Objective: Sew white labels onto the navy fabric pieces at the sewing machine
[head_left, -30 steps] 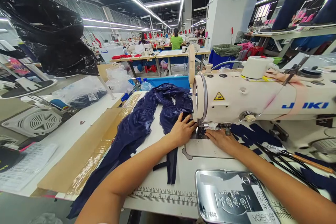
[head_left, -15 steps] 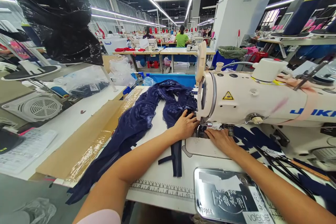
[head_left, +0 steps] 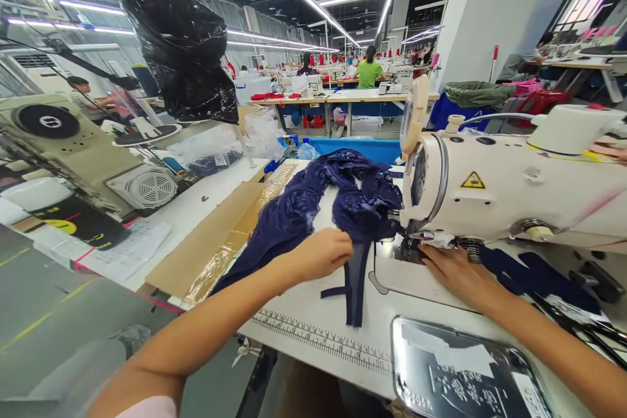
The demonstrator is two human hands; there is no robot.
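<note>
A white sewing machine [head_left: 509,192] stands on the white table [head_left: 313,313]. Dark navy lace fabric [head_left: 313,202] is heaped to the left of the needle, with narrow navy straps [head_left: 356,287] trailing toward me. My left hand [head_left: 321,253] is closed in a pinch on the edge of the navy fabric, a little left of the needle. My right hand [head_left: 453,269] lies flat on the machine bed just right of the presser foot [head_left: 410,245], fingers stretched out, touching the fabric there.
A metal tin lid [head_left: 465,366] lies near the front edge. Cardboard [head_left: 215,241] covers the table's left part. A black plastic bag [head_left: 186,52] hangs above left. Another machine [head_left: 63,137] stands on the left. More navy pieces [head_left: 533,274] lie behind the machine. Other workers sit far back.
My left hand has drawn back from the needle toward me and left, pinching the fabric. The head has turned left. My right hand stays by the presser foot.
</note>
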